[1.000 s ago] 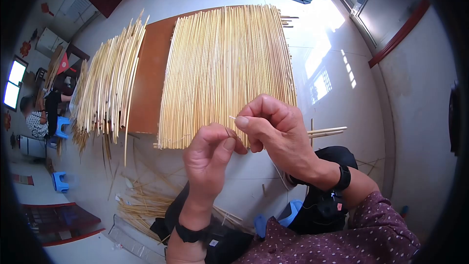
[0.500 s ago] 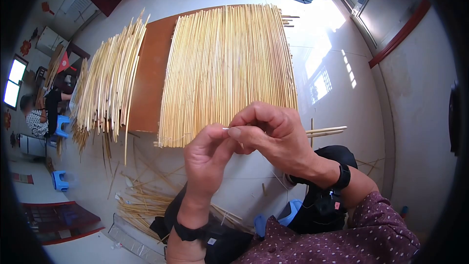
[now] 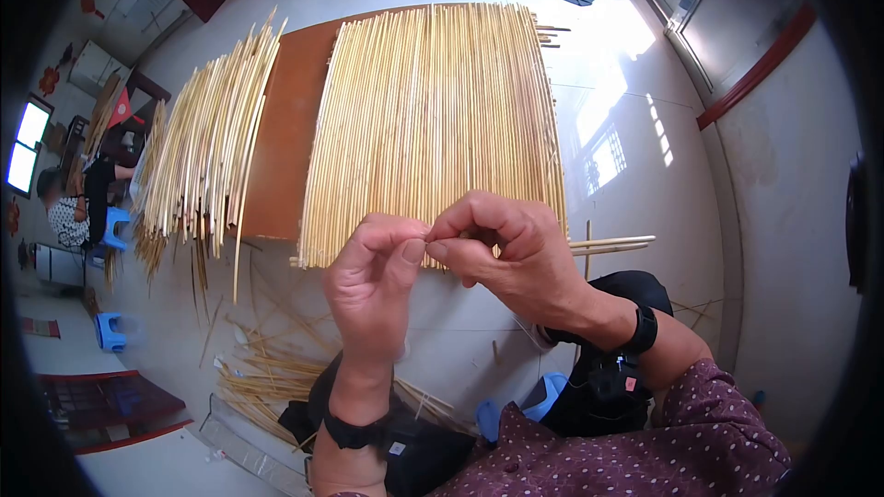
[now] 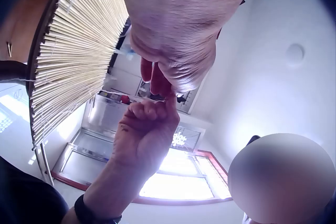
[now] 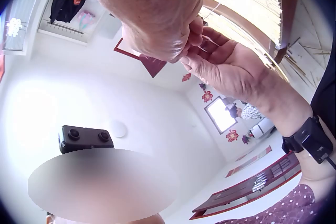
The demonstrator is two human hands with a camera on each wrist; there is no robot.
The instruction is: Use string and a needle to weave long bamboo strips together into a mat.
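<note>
Pinching a thread, the hands meet before a table bearing sticks.

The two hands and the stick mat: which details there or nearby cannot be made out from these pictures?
Head view: anything between the fingers of the left hand and right hand; too small, and the fingers cover it.
Head view: part of the near edge of the stick mat; the hands hide it.
Right wrist view: the whole mat; the top edge cuts it off.
Head view: face of the seated person; blurred.
</note>
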